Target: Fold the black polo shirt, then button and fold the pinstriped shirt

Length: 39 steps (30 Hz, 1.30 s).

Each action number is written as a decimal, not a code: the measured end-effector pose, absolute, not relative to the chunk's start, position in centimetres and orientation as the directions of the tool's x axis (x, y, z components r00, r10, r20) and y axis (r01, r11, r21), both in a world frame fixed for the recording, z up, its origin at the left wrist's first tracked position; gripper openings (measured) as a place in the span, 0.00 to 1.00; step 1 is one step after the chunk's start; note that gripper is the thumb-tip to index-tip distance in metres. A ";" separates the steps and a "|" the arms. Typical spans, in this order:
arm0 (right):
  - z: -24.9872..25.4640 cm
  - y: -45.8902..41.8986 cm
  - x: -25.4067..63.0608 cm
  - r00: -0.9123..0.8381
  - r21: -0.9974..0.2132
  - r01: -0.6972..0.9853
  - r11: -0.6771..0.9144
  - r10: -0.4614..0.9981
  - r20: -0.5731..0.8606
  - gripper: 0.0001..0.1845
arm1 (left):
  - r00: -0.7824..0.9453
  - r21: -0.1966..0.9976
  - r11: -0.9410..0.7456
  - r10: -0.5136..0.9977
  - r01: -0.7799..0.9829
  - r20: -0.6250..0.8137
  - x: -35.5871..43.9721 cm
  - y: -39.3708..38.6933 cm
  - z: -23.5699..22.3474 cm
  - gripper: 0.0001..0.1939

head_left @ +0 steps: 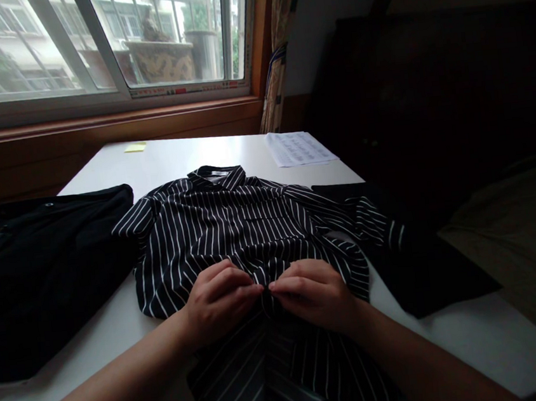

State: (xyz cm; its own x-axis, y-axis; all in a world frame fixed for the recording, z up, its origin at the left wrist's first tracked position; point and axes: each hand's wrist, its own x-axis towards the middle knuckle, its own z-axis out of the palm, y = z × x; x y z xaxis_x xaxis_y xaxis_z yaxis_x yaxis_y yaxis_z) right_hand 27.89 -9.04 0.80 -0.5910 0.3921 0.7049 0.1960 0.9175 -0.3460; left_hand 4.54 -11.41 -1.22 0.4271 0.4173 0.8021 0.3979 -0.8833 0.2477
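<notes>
A black shirt with white stripes [222, 224] lies front up on the white table, its collar toward the window and its lower part hanging over the near edge. My left hand [223, 297] pinches the shirt's front placket from the left. Close beside it, my right hand [313, 291] pinches the same placket from the right, the fingertips of both nearly meeting. Fabric bunches up between them. Whether a button sits in the fingers is hidden. One sleeve spreads to the left, the other stretches right with its cuff on dark cloth.
A folded black garment [50, 274] lies at the table's left, and a flat black cloth [428, 266] hangs over the right edge. Printed sheets [299, 148] and a yellow sticky note [135, 147] rest at the far end of the white table [171, 150], below a window.
</notes>
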 end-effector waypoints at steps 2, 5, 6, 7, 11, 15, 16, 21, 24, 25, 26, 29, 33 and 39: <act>0.8 -9.0 27.9 -0.588 -0.364 0.181 0.914 0.397 0.705 0.06 | 0.424 0.226 -0.887 0.399 0.402 0.813 4.5 -11.5 -1.2 0.09; 0.7 -9.0 27.7 -0.562 -0.406 0.157 0.900 0.419 0.713 0.06 | 0.427 0.193 -0.895 0.371 0.403 0.825 4.5 -11.5 -1.1 0.09; 0.6 -9.0 27.7 -0.555 -0.424 0.149 0.893 0.431 0.712 0.06 | 0.426 0.186 -0.895 0.365 0.405 0.828 4.5 -11.5 -1.1 0.08; 0.6 -9.0 27.7 -0.550 -0.443 0.141 0.885 0.442 0.708 0.06 | 0.425 0.181 -0.895 0.361 0.407 0.830 4.5 -11.5 -1.0 0.08; 0.6 -8.8 27.7 -0.551 -0.514 0.133 0.847 0.495 0.672 0.07 | 0.425 0.161 -0.904 0.336 0.396 0.840 4.7 -11.5 -0.6 0.04; 0.5 -8.7 27.7 -0.577 -0.546 0.149 0.824 0.521 0.629 0.11 | 0.424 0.193 -0.902 0.360 0.387 0.831 4.8 -11.7 -1.0 0.06; 0.5 -8.6 27.7 -0.590 -0.553 0.144 0.820 0.520 0.617 0.11 | 0.415 0.230 -0.893 0.391 0.386 0.821 4.8 -11.7 -1.2 0.07; 0.5 -8.5 27.7 -0.623 -0.596 0.106 0.796 0.520 0.584 0.10 | 0.397 0.369 -0.860 0.494 0.352 0.773 4.8 -11.9 -1.8 0.06; 0.5 -8.5 27.7 -0.622 -0.597 0.102 0.796 0.519 0.586 0.09 | 0.411 0.370 -0.862 0.494 0.347 0.766 4.8 -11.9 -1.6 0.05; 0.4 -8.6 27.7 -0.620 -0.593 0.103 0.798 0.518 0.589 0.09 | 0.421 0.350 -0.868 0.480 0.351 0.770 4.8 -11.9 -1.5 0.06; 0.4 -8.6 27.7 -0.620 -0.589 0.105 0.801 0.516 0.591 0.09 | 0.431 0.321 -0.877 0.459 0.357 0.777 4.8 -11.8 -1.3 0.06; 0.5 -8.7 27.6 -0.618 -0.579 0.110 0.808 0.512 0.597 0.09 | 0.498 0.187 -0.909 0.367 0.373 0.786 4.6 -11.7 -1.0 0.04; 0.5 -8.7 27.6 -0.616 -0.578 0.114 0.808 0.514 0.597 0.09 | 0.518 0.142 -0.910 0.343 0.389 0.784 4.4 -11.6 -1.2 0.07; 0.4 -8.7 27.6 -0.599 -0.572 0.115 0.812 0.516 0.613 0.08 | 0.518 0.144 -0.911 0.343 0.386 0.783 4.4 -11.5 -1.5 0.11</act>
